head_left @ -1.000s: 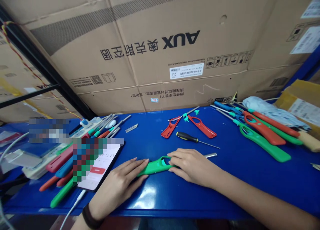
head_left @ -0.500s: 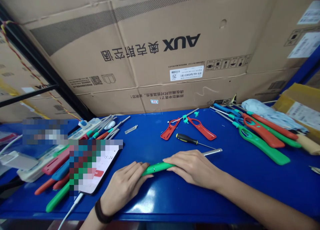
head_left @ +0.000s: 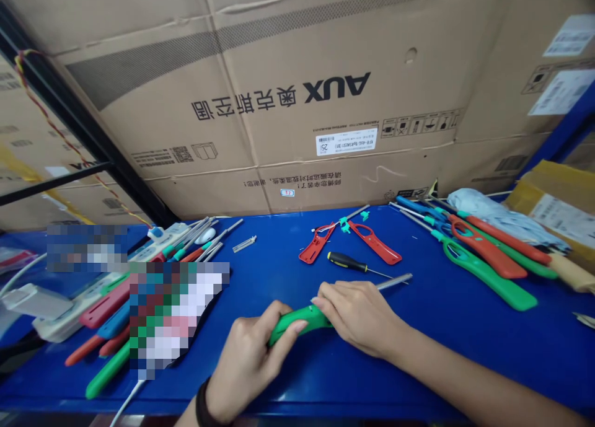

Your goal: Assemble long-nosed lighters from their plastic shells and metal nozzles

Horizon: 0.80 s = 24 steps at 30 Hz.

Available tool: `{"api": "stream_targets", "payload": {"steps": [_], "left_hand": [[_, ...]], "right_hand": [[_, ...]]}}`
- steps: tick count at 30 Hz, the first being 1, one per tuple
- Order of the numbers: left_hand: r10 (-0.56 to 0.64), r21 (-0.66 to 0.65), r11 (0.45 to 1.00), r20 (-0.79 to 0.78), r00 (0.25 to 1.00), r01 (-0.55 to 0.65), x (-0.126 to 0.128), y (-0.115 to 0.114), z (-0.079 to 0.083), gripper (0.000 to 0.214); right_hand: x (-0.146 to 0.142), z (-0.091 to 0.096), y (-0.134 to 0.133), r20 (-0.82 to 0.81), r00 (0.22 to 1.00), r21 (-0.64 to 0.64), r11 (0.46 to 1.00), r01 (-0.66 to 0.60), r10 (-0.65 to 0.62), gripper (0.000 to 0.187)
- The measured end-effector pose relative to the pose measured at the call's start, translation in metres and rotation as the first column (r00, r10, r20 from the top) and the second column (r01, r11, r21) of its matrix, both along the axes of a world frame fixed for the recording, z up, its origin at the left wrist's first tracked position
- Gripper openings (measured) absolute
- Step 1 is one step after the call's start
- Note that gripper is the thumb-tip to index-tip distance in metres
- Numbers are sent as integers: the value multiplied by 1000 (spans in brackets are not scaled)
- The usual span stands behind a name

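"How close is the front edge?"

"Just below the hands, on the blue tabletop (head_left: pixel 418 365)."

"And the hands?"

"The left hand (head_left: pixel 246 362) curls closed around the green lighter body (head_left: pixel 297 321); the right hand (head_left: pixel 357 318) grips its other end from above."

"Anything ahead?"

"A screwdriver (head_left: pixel 348 263) lies just beyond the right hand."

You're at workshop assembly bench: blue workbench (head_left: pixel 441 359), AUX cartons (head_left: pixel 297 136) stacked at 12 o'clock, screwdriver (head_left: pixel 346 263) at 12, green lighter casing (head_left: pixel 300 321) at 6.
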State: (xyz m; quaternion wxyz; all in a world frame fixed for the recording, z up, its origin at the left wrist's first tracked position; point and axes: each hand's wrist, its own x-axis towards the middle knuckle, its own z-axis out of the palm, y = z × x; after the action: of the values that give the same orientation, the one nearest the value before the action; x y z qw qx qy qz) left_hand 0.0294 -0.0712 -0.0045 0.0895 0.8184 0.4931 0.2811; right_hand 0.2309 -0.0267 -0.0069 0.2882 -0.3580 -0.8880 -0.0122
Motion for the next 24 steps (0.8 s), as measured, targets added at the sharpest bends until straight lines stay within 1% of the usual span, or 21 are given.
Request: {"api": "stream_targets", "payload": {"steps": [2,4,7,9,12,15,16,17,18,20,21,22,23,24], "left_hand": [[27,-101,995,68,997,-20,19,-6,4,24],[35,-162,987,121,992,-15,34,-10,7,27],[57,-220,975,163,985,-20,47,-13,9,29],[76,-267,963,177,981,-27,49,-13,9,31],[106,-376,926,184,977,-30,47,-13,8,34],[143,-512,858,176,974,-33,40,-10,7,37],[161,-558,829,174,972,-37,35,-8,7,38],[185,-599,800,174,967,-45,31,-5,6,41],[211,-636,770,176,962,-53,25,-2,6,43],[257,-695,716,174,950,-66,13,6,7,48],[267,-721,690,169,949,-66,6,10,7,49],[267,-739,671,160,950,-65,1,15,8,50],[265,-750,658,147,953,-67,-5,19,8,51],[260,-755,652,130,957,-74,-9,23,8,51]], "right_hand": [[-2,-2,-4,-63,997,103,994,47,-41,48],[0,-2,-7,-117,992,176,983,56,-36,49],[5,1,-8,-140,990,221,973,62,-31,52],[7,2,-8,-121,991,203,975,87,-63,55],[7,2,-8,-29,995,129,987,94,-91,56],[5,3,-4,116,993,49,999,-1,-5,48],[6,4,-2,153,988,20,1000,-14,11,45],[7,7,1,178,984,-9,1000,1,1,43],[9,10,5,189,981,-39,998,51,-42,42],[17,16,15,164,969,-87,976,201,-185,41],[22,18,20,148,950,-94,952,290,-275,37],[27,18,25,142,933,-115,930,348,-331,28],[32,17,29,157,923,-146,916,373,-350,20],[36,15,34,189,909,-160,902,401,-370,18]]}}
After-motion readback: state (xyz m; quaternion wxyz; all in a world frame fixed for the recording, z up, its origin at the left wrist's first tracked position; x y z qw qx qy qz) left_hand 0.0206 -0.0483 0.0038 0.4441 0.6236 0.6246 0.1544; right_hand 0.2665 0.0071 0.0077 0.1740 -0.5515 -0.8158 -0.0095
